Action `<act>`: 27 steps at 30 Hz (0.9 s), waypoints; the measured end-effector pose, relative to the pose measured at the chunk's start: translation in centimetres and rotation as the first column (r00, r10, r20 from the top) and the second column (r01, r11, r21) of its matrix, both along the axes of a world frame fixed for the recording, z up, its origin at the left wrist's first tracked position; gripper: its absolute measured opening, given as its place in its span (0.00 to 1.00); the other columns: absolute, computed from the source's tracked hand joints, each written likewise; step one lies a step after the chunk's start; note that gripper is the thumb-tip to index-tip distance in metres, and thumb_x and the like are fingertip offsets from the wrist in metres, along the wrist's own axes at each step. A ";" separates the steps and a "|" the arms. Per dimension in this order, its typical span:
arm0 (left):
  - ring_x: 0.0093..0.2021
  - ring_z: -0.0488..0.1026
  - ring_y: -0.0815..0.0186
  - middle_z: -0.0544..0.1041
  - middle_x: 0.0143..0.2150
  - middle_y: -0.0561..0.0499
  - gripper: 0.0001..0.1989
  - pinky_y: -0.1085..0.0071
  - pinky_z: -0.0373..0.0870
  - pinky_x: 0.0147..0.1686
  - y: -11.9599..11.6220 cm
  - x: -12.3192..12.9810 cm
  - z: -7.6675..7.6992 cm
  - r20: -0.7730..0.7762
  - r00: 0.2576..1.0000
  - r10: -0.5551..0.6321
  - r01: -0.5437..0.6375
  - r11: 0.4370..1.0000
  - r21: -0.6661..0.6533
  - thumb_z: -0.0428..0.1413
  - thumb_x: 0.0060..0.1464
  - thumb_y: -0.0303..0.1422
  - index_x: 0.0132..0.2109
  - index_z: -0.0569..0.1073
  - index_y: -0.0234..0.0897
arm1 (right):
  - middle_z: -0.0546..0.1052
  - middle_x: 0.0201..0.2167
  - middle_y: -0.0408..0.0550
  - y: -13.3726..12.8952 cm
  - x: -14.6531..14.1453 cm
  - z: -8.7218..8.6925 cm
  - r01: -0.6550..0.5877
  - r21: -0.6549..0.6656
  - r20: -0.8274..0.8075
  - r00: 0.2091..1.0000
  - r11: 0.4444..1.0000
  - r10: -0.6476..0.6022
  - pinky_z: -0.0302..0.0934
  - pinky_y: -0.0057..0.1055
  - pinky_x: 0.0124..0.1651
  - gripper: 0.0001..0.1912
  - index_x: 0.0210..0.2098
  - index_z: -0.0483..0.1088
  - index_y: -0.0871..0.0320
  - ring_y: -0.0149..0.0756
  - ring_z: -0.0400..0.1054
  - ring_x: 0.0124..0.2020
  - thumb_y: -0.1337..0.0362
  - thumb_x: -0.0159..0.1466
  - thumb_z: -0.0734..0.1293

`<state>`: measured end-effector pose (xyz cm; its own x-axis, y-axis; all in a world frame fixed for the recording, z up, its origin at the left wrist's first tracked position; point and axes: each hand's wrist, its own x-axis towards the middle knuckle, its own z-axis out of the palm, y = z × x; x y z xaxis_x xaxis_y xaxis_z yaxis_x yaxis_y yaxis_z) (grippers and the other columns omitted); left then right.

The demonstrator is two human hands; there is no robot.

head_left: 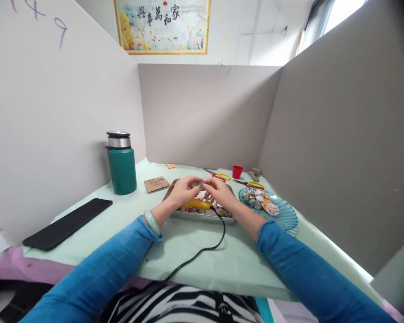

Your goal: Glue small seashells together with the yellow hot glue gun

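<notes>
My left hand [186, 188] and my right hand [218, 189] meet above a metal tray [202, 218]. Between their fingertips they pinch a small grey-green shell [201, 184], partly covered by the fingers. Shells and small pieces lie in the tray beneath. A yellow hot-glue tool [198, 204] rests across the tray below my hands, its black cord [205, 249] running toward the table's front edge. To the right of my right hand, a blue glass plate [287, 214] holds several shells [258, 200].
A green bottle [121, 170] and a long black case [69, 222] are at the left. Beyond the tray lie a brown card [155, 184], scissors [221, 176], second scissors [252, 184] and a red cup [237, 172]. Grey panels [208, 112] enclose the table.
</notes>
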<state>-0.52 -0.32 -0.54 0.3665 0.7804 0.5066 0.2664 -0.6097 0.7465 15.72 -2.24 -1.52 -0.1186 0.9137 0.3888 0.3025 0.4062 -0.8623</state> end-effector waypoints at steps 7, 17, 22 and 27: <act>0.25 0.73 0.68 0.76 0.26 0.51 0.15 0.74 0.69 0.27 0.0 -0.1 0.1 -0.083 0.995 0.046 -0.042 0.998 0.052 0.54 0.49 0.31 0.44 0.75 0.32 | 0.77 0.29 0.44 -0.6 -0.2 -0.2 0.116 0.207 0.265 0.949 0.971 -0.170 0.62 0.26 0.28 0.08 0.37 0.68 0.58 0.28 0.70 0.22 0.61 0.63 0.60; 0.25 0.74 0.68 0.78 0.29 0.49 0.15 0.74 0.70 0.27 -0.3 0.1 0.2 -0.028 1.000 -0.010 0.009 0.999 -0.035 0.55 0.50 0.33 0.44 0.74 0.31 | 0.77 0.30 0.44 -0.4 -0.1 -0.2 0.097 0.143 0.225 0.966 0.985 -0.128 0.61 0.23 0.25 0.08 0.35 0.67 0.58 0.27 0.70 0.22 0.63 0.63 0.58; 0.25 0.74 0.69 0.77 0.26 0.51 0.15 0.75 0.70 0.27 -0.6 0.1 0.4 -0.010 1.000 -0.010 0.009 0.998 -0.054 0.56 0.49 0.34 0.43 0.75 0.32 | 0.77 0.30 0.44 -0.3 -0.2 -0.2 0.091 0.132 0.217 0.969 0.987 -0.119 0.62 0.23 0.25 0.07 0.35 0.66 0.58 0.27 0.70 0.22 0.64 0.63 0.57; 0.24 0.73 0.69 0.75 0.24 0.51 0.17 0.74 0.69 0.26 -0.1 0.1 0.1 0.065 0.997 -0.046 0.054 0.991 -0.119 0.59 0.48 0.37 0.44 0.74 0.31 | 0.77 0.31 0.44 -0.3 -0.2 -0.1 0.099 0.121 0.205 0.971 0.988 -0.122 0.61 0.23 0.25 0.07 0.35 0.65 0.58 0.27 0.70 0.22 0.63 0.63 0.57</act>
